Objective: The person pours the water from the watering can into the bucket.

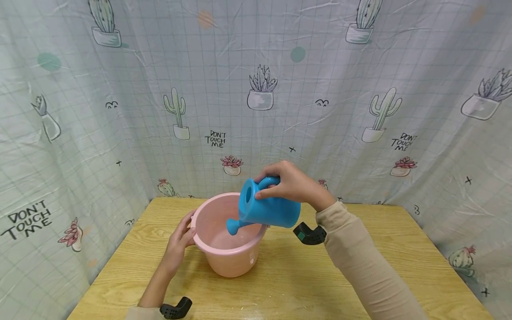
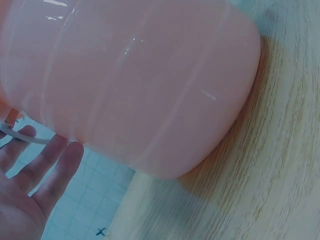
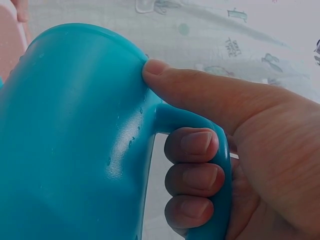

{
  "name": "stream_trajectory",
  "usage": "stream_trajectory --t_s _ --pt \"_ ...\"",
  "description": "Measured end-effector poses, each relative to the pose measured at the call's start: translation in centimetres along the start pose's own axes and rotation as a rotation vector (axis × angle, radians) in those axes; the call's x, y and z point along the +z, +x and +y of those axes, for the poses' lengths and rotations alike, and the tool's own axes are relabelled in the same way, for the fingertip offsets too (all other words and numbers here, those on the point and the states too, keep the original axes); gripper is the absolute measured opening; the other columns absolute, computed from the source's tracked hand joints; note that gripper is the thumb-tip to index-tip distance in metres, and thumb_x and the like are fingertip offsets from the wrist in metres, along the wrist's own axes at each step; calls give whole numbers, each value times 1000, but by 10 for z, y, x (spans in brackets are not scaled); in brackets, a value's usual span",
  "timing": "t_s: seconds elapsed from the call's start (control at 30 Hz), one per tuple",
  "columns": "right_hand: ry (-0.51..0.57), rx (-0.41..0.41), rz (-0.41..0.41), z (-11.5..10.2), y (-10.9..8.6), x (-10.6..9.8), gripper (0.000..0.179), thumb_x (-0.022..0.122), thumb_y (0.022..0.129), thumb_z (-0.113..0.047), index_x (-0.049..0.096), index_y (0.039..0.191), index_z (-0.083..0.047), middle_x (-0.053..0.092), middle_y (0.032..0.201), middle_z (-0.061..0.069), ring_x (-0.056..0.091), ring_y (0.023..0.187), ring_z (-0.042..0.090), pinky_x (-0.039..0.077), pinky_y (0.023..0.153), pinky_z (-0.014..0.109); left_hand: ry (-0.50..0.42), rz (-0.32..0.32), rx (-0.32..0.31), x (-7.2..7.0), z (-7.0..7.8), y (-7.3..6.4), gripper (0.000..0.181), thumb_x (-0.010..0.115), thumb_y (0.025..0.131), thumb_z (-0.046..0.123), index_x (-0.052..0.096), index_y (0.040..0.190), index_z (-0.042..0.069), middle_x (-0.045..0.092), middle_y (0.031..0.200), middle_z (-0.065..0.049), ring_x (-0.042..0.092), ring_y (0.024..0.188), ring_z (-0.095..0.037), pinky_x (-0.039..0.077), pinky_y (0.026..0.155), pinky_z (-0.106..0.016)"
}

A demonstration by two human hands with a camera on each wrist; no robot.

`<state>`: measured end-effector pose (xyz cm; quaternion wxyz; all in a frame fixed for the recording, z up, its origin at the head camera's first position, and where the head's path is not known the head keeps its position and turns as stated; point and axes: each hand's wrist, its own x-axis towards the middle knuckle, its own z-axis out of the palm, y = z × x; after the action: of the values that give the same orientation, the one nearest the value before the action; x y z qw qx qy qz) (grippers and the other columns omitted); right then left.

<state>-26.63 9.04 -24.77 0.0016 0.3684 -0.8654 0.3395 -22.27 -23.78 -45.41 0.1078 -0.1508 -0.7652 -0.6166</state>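
A blue watering can [image 1: 272, 211] is tilted over the pink bucket [image 1: 234, 264], its spout head pointing down inside the rim. My right hand [image 1: 292, 182] grips the can's handle, fingers curled through the loop; in the right wrist view the thumb presses on the can body [image 3: 80, 125], which carries small water drops. My left hand [image 1: 178, 242] holds the bucket's left rim. Seen from the left wrist, its fingers [image 2: 50, 170] lie along the bucket's outside near a thin pale handle [image 2: 30, 137]. Whether water leaves the spout cannot be made out.
The bucket stands upright on a wood-grain table [image 1: 328, 275], with small wet spots near its front. A pale curtain [image 1: 260, 133] printed with cacti hangs behind the table and along its sides.
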Motion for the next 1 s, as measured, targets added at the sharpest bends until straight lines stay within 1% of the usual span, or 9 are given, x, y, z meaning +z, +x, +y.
stream_trajectory --t_s 0.17,0.3,0.47,0.63,0.87,1.0 --pt "16 -12 11 1 -2 0 31 77 82 -27 74 108 -11 73 100 3 63 84 14 53 77 31 0 -4 4 0 0 0 50 38 103 16 30 152 15 30 154 -17 50 121 5 54 83 -22" --pt "23 -11 27 4 -4 0 28 75 85 -26 74 108 -11 73 104 4 66 91 15 55 81 33 4 -4 2 0 0 0 50 38 103 16 30 152 15 30 154 -17 50 121 5 53 83 -22" --pt "23 -17 48 7 -8 0 25 72 87 -25 74 109 -12 72 107 5 67 98 18 55 85 36 10 -6 0 0 -1 0 50 38 103 16 30 152 16 31 154 -16 50 121 6 53 83 -22" --pt "54 -16 74 11 -13 0 26 72 88 -25 73 110 -12 73 106 4 67 97 18 55 85 37 13 -4 5 -1 -1 0 49 38 103 16 30 152 17 32 153 -15 50 121 5 54 83 -22" --pt "111 20 125 18 -25 4 29 72 87 -26 72 113 -12 72 109 6 67 98 19 55 86 38 9 -8 7 0 -1 0 50 37 103 16 29 152 17 31 154 -16 50 121 5 53 84 -22" --pt "124 -4 170 23 -31 8 28 74 86 -24 73 111 -14 72 106 5 67 94 19 55 83 38 13 -3 5 0 0 -1 49 37 104 17 29 152 17 31 154 -16 51 120 5 53 83 -22"
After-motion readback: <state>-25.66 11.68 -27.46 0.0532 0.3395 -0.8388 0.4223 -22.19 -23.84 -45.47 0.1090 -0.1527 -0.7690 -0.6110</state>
